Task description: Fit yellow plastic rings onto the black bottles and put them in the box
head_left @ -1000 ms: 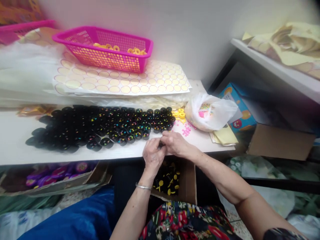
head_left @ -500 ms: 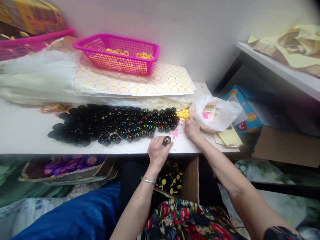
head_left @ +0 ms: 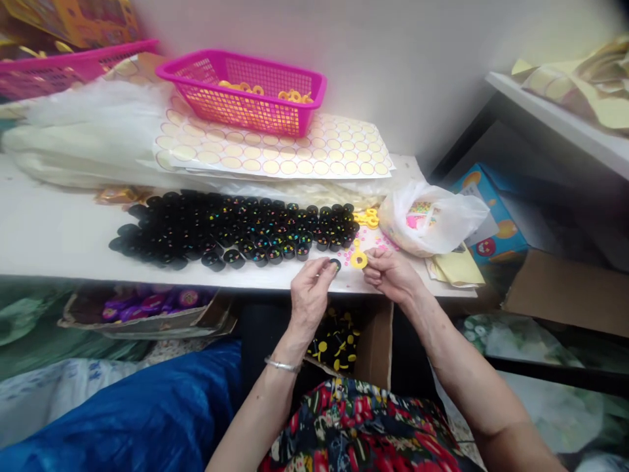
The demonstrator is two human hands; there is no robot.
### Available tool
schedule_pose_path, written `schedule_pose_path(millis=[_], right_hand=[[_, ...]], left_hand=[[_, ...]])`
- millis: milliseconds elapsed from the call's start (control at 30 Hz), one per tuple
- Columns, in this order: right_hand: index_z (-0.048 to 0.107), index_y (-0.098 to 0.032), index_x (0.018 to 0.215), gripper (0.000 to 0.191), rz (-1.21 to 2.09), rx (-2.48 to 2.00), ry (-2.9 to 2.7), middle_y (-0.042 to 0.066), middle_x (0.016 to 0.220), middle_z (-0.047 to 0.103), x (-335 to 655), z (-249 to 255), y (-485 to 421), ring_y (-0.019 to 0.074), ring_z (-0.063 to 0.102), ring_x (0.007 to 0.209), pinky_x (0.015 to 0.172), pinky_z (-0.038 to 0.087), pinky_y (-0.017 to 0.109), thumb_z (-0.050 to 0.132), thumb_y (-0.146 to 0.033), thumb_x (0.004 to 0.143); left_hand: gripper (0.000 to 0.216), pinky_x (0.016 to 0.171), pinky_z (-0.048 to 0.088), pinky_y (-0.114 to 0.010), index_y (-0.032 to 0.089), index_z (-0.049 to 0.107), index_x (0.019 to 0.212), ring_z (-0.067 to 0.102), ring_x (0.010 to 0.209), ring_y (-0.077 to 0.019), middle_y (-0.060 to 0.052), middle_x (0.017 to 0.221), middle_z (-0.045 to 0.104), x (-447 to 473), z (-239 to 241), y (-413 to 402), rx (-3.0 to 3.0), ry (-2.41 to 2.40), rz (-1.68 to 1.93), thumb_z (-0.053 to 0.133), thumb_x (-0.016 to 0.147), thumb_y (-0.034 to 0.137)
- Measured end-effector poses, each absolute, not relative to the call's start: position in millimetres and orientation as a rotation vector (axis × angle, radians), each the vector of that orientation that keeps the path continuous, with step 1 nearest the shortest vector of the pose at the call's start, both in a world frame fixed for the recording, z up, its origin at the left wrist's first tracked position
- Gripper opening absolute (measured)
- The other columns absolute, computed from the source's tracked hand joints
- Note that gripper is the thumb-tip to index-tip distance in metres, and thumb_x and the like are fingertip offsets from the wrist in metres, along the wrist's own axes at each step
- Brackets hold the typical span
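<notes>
My left hand pinches a small black round cup near the table's front edge, its fingers covering part of it. Just right of it, my right hand grips a yellow plastic piece with a ring at one end. The two held pieces are close together but apart. Rows of black cups with colourful bits inside stand to the left. More yellow ring pieces lie at the right end of those rows. Small pink beads are scattered on the table around my right hand.
A white plastic bag of colourful beads sits at the right. Behind the cups, a pink basket rests on sheets of round stickers. Below the table edge, a cardboard box holds black-and-yellow pieces. A blue box stands far right.
My right hand has come back from the pile of yellow pieces with one in its fingers, closer to my left hand. The left hand keeps the black cup, now turned. The camera view shifted slightly.
</notes>
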State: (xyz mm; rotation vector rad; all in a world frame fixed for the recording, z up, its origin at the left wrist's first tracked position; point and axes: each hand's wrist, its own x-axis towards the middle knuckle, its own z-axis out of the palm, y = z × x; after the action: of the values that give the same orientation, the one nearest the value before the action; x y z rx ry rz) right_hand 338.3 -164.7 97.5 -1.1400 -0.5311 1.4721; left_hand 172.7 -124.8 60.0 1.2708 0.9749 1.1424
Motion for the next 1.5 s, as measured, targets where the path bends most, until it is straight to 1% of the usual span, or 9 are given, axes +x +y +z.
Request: schedule_pose_path(millis=[133, 233, 333, 433, 600, 767, 1167, 1333, 1500], right_hand=[[0.049, -0.016, 0.066, 0.021, 1.515, -1.146, -0.547, -0.007, 0.052, 0.038, 315.2, 90.7, -172.4, 0.0029, 0.026, 0.041, 0.041, 0.017, 0.019, 0.068, -0.023, 0.064], [0.055, -0.016, 0.078, 0.018, 1.226, -1.35, -0.747, -0.004, 0.058, 0.046, 309.0, 86.0, -175.3, 0.0057, 0.034, 0.045, 0.042, 0.025, 0.02, 0.064, -0.03, 0.071], [0.056, -0.021, 0.106, 0.037, 0.757, -1.497, -1.285, 0.006, 0.094, 0.058, 312.6, 89.1, -178.2, 0.0166, 0.053, 0.078, 0.063, 0.043, 0.03, 0.063, -0.035, 0.073], [0.054, -0.02, 0.113, 0.042, 0.453, -1.437, -1.973, 0.011, 0.114, 0.055, 316.6, 95.1, -180.4, 0.0252, 0.044, 0.109, 0.088, 0.038, 0.042, 0.064, -0.035, 0.075], [0.057, -0.015, 0.104, 0.03, 0.266, -1.499, -2.371, 0.01, 0.092, 0.06, 314.7, 95.9, -181.5, 0.0215, 0.049, 0.087, 0.086, 0.033, 0.044, 0.053, -0.036, 0.084], [0.061, -0.016, 0.092, 0.031, 0.202, -1.547, -2.283, 0.008, 0.084, 0.06, 315.4, 93.1, -176.8, 0.0192, 0.048, 0.079, 0.077, 0.034, 0.034, 0.048, -0.044, 0.086], [0.062, -0.015, 0.082, 0.03, -0.092, -1.928, -2.238, 0.009, 0.082, 0.059, 306.6, 83.8, -140.9, 0.0204, 0.046, 0.081, 0.075, 0.031, 0.032, 0.044, -0.038, 0.088], [0.063, -0.015, 0.082, 0.03, 0.086, -1.943, -2.153, 0.009, 0.084, 0.058, 307.8, 82.9, -139.9, 0.0186, 0.046, 0.08, 0.072, 0.034, 0.03, 0.044, -0.037, 0.088], [0.065, -0.017, 0.079, 0.026, 0.626, -1.689, -1.721, 0.004, 0.078, 0.058, 315.5, 73.3, -136.5, 0.0149, 0.051, 0.076, 0.068, 0.039, 0.026, 0.053, -0.04, 0.082]], left_hand=[[0.028, 0.045, 0.031, -0.019, 0.012, 0.069, 0.079, 0.04, 0.046, -0.0041, 0.001, 0.06, 0.058, 180.2, 71.0, -130.2, 0.947, 0.852, 0.903, 0.071, 0.065, 0.035], [0.024, 0.041, 0.024, -0.018, 0.01, 0.067, 0.071, 0.037, 0.043, -0.0028, 0.002, 0.055, 0.055, 176.1, 70.0, -126.7, 0.895, 0.834, 0.809, 0.072, 0.061, 0.032], [0.022, 0.042, 0.021, -0.018, 0.01, 0.068, 0.069, 0.034, 0.042, -0.0023, 0.003, 0.049, 0.052, 165.5, 71.5, -120.0, 0.979, 0.849, 0.651, 0.071, 0.06, 0.03], [0.02, 0.043, 0.021, -0.019, 0.009, 0.069, 0.064, 0.031, 0.041, -0.0021, 0.004, 0.044, 0.047, 155.7, 75.3, -113.6, 1.11, 0.833, 0.473, 0.071, 0.059, 0.028], [0.023, 0.041, 0.017, -0.018, 0.008, 0.069, 0.066, 0.033, 0.04, -0.0024, 0.003, 0.044, 0.048, 151.6, 73.1, -109.9, 1.086, 0.864, 0.399, 0.074, 0.056, 0.028], [0.025, 0.041, 0.024, -0.018, 0.007, 0.067, 0.067, 0.04, 0.043, -0.0029, -0.002, 0.055, 0.058, 155.9, 68.5, -106.9, 0.882, 0.84, 0.586, 0.076, 0.051, 0.024], [0.021, 0.041, 0.028, -0.017, 0.009, 0.067, 0.068, 0.039, 0.042, -0.0036, 0.003, 0.048, 0.05, 173.9, 56.3, -97.2, 0.881, 1.072, 0.867, 0.069, 0.057, 0.027], [0.025, 0.039, 0.028, -0.017, 0.009, 0.07, 0.066, 0.04, 0.044, -0.0046, 0.001, 0.051, 0.054, 183.5, 50.3, -96.1, 1.003, 1.051, 0.845, 0.068, 0.06, 0.033], [0.023, 0.04, 0.032, -0.016, 0.01, 0.072, 0.071, 0.045, 0.045, -0.0055, -0.001, 0.058, 0.06, 188.8, 46.2, -94.7, 1.037, 1.083, 0.877, 0.068, 0.06, 0.03]])
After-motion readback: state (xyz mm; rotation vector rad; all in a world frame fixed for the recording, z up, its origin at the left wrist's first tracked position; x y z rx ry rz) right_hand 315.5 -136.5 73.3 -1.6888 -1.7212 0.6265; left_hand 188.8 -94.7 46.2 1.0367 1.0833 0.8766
